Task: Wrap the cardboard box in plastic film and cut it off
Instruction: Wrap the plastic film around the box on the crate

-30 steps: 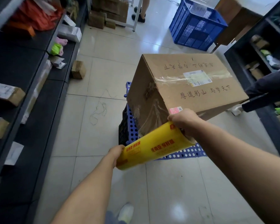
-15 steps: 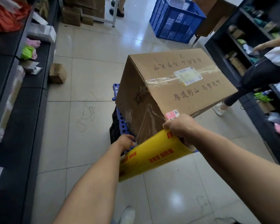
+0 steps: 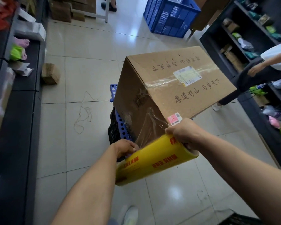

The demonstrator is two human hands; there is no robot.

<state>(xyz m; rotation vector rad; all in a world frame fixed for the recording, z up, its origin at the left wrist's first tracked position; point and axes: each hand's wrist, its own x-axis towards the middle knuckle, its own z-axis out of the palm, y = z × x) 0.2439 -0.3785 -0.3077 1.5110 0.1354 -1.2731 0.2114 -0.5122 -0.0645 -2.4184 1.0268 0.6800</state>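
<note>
Between dark shelves (image 3: 15,111) on a pale tiled floor (image 3: 88,62), the cardboard box (image 3: 177,88) is seen tilted on a blue perforated stand (image 3: 120,125), which is largely hidden beneath it. Clear film (image 3: 146,130) is stretched from the box's near face to a yellow roll (image 3: 154,159) just below. Each end of the roll is clamped in a grip, by the left hand (image 3: 125,147) and the right hand (image 3: 183,132); the left fingertips are hidden. Another person (image 3: 266,67) is cut off at the right.

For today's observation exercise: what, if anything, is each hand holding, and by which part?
The yellow film roll: the left hand grips near its left end, the right hand its right end.
</note>
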